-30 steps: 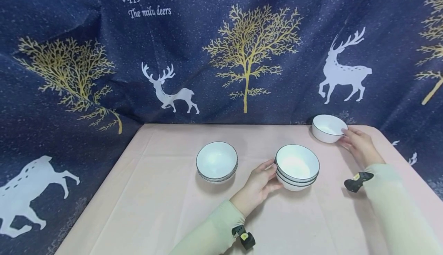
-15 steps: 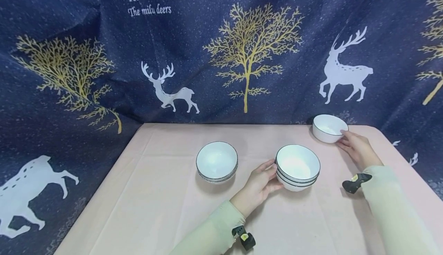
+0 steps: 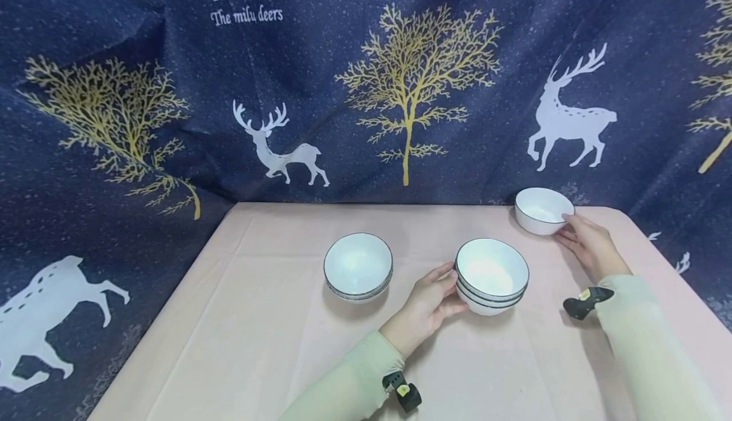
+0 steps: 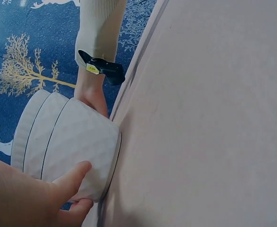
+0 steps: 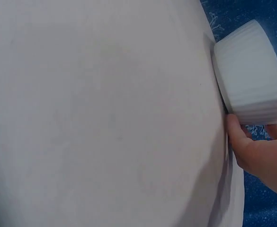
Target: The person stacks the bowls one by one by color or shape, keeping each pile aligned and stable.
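My left hand [image 3: 426,307] grips the left side of a stack of white bowls [image 3: 492,272] with dark rims, standing right of the table's middle. In the left wrist view, two fingertips [image 4: 84,166] lie against the patterned outer wall of the stack [image 4: 81,142]. Farther back on the right, my right hand [image 3: 591,246] pinches a single white bowl [image 3: 543,211] at its right side, one digit over the rim and others below. From the right wrist, that bowl [image 5: 249,75] shows ribbed sides, with fingertips near its base.
Another stack of white bowls [image 3: 358,265] stands left of the held stack. A pale pink cloth [image 3: 246,345] covers the table. Behind its back edge hangs a dark blue curtain [image 3: 474,148] printed with deer and golden trees.
The right wrist has shifted slightly to the left, its hand still at the single bowl. My left hand and both stacks stay where they were.
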Demonstrator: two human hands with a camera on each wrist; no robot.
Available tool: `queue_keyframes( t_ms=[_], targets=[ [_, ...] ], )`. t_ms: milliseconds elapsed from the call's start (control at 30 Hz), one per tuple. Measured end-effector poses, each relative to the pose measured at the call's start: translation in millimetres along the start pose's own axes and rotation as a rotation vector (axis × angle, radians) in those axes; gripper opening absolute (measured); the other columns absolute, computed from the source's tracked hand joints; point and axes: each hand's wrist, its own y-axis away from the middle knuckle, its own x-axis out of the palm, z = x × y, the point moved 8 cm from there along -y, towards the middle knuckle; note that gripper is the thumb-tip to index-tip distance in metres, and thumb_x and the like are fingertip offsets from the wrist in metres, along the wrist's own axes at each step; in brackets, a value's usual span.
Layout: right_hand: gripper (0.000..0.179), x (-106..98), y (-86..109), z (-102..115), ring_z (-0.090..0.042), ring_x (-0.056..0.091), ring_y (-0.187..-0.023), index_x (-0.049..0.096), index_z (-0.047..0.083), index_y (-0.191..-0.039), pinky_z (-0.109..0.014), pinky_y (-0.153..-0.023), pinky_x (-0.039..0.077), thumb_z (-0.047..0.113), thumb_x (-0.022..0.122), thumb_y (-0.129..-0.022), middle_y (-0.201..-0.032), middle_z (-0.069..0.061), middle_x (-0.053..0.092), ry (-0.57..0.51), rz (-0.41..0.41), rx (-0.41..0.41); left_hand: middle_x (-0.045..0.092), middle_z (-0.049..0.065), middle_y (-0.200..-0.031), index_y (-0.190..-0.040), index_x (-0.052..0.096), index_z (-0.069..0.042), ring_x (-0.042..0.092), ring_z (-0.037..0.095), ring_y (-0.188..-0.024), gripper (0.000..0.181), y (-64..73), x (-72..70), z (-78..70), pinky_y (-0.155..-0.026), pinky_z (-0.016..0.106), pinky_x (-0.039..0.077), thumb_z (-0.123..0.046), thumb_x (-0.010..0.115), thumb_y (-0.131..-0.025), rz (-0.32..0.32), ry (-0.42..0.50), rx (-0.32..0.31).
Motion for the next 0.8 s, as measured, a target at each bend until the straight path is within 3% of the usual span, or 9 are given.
queue_keyframes(
  t_ms=[100, 167, 267, 367, 467, 533, 600, 800],
  targets=[
    [0.087, 3.9, 1.2, 2.8, -0.005, 0.063, -0.086, -0.006, 0.005, -0.151, -0.030, -0.112, 0.032, 0.019, 0.060, -0.096, -0.100, 0.002, 0.057, -0.038, 0.018, -0.008, 0.048, 0.024, -0.136, -0.136, 0.052, -0.004, 0.044, 0.046, -0.127, 0.043, 0.2, 0.5, -0.8, -0.093, 0.060, 0.049, -0.011, 0.059, -0.094, -0.001, 0.004, 0.001],
    [0.087, 5.3, 1.2, 3.6, -0.007, 0.063, -0.085, -0.006, 0.006, -0.152, -0.031, -0.112, 0.033, 0.018, 0.060, -0.096, -0.093, 0.003, 0.058, -0.055, 0.014, -0.001, 0.047, 0.024, -0.137, -0.136, 0.051, -0.004, 0.044, 0.045, -0.127, 0.043, 0.6, 1.1, -0.6, -0.094, 0.060, 0.049, -0.011, 0.059, -0.094, 0.005, 0.006, -0.004],
    [0.088, 5.1, 0.6, 3.3, -0.008, 0.062, -0.084, -0.004, 0.007, -0.152, -0.033, -0.112, 0.033, 0.017, 0.061, -0.095, -0.111, -0.011, 0.053, -0.071, -0.014, 0.007, 0.045, 0.024, -0.139, -0.138, 0.049, -0.003, 0.042, 0.046, -0.128, 0.044, 1.6, 1.9, -0.6, -0.095, 0.060, 0.048, -0.011, 0.058, -0.095, 0.013, 0.005, -0.004],
    [0.086, 1.9, 0.2, 2.1, -0.008, 0.063, -0.081, -0.001, 0.008, -0.153, -0.033, -0.108, 0.039, 0.014, 0.062, -0.094, -0.134, -0.021, 0.036, -0.065, -0.067, 0.000, 0.045, 0.025, -0.138, -0.138, 0.049, -0.003, 0.042, 0.046, -0.128, 0.044, 2.5, 1.8, -0.6, -0.094, 0.060, 0.048, -0.011, 0.058, -0.095, 0.011, 0.004, -0.004],
    [0.083, -1.3, 0.3, 2.1, -0.008, 0.065, -0.078, 0.003, 0.007, -0.153, -0.032, -0.102, 0.046, 0.011, 0.062, -0.094, -0.124, -0.019, 0.048, -0.075, -0.109, -0.022, 0.047, 0.025, -0.137, -0.137, 0.050, -0.003, 0.044, 0.046, -0.126, 0.043, 2.7, 1.3, -1.2, -0.093, 0.059, 0.050, -0.010, 0.058, -0.095, 0.004, 0.001, 0.001],
    [0.082, -2.4, 1.0, 2.9, -0.009, 0.067, -0.076, 0.005, 0.006, -0.153, -0.032, -0.098, 0.049, 0.008, 0.062, -0.093, -0.103, -0.010, 0.059, -0.096, -0.128, -0.037, 0.047, 0.024, -0.136, -0.137, 0.051, -0.003, 0.046, 0.045, -0.125, 0.044, 2.3, 1.7, -1.2, -0.092, 0.058, 0.051, -0.011, 0.059, -0.094, 0.004, 0.001, 0.001],
    [0.083, -2.8, 1.7, 3.7, -0.010, 0.068, -0.076, 0.005, 0.006, -0.153, -0.032, -0.096, 0.051, 0.007, 0.062, -0.092, -0.086, 0.001, 0.059, -0.106, -0.139, -0.046, 0.047, 0.024, -0.136, -0.137, 0.050, -0.003, 0.046, 0.045, -0.125, 0.044, 2.3, 2.4, -1.6, -0.093, 0.058, 0.051, -0.011, 0.058, -0.095, 0.009, -0.001, 0.002],
    [0.081, 0.3, 5.4, 4.6, -0.009, 0.067, -0.076, 0.008, 0.006, -0.153, -0.033, -0.096, 0.051, 0.006, 0.062, -0.092, -0.113, -0.011, 0.048, -0.091, -0.154, -0.042, 0.047, 0.024, -0.137, -0.137, 0.050, -0.004, 0.044, 0.045, -0.127, 0.043, 3.3, 1.9, -1.2, -0.094, 0.059, 0.049, -0.011, 0.058, -0.095, 0.012, 0.003, 0.000]
  ],
)
